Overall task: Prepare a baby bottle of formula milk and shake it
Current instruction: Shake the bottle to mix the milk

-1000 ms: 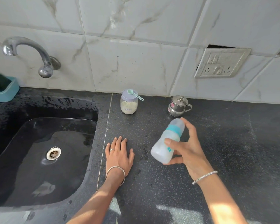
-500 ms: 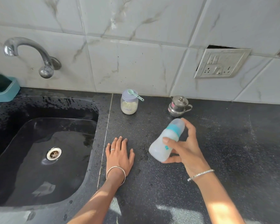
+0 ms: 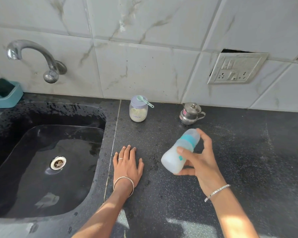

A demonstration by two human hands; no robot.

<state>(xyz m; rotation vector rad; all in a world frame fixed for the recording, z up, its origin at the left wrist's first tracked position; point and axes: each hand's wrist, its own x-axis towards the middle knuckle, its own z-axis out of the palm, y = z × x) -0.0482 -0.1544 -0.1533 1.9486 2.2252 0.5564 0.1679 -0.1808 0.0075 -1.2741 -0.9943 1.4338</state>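
Note:
My right hand (image 3: 199, 162) grips a capped baby bottle (image 3: 175, 155) with a teal collar, held tilted above the black counter (image 3: 248, 169), cap pointing up and away from me; milky liquid fills its lower part. My left hand (image 3: 127, 166) lies flat on the counter, fingers spread, left of the bottle and holding nothing. At the back stands a formula jar (image 3: 138, 111) with a lilac lid, and a teal scoop (image 3: 144, 100) rests on that lid.
A small steel lidded pot (image 3: 189, 114) stands behind the bottle near the wall. A wet black sink (image 3: 41, 169) with a steel tap (image 3: 41, 57) fills the left. A teal sponge holder (image 3: 5, 96) sits far left. A wall socket (image 3: 236, 68) is at upper right.
The bottle in my right hand has shifted slightly, first down and left and then back, with its tilt changing a little. My left hand has stayed flat on the counter.

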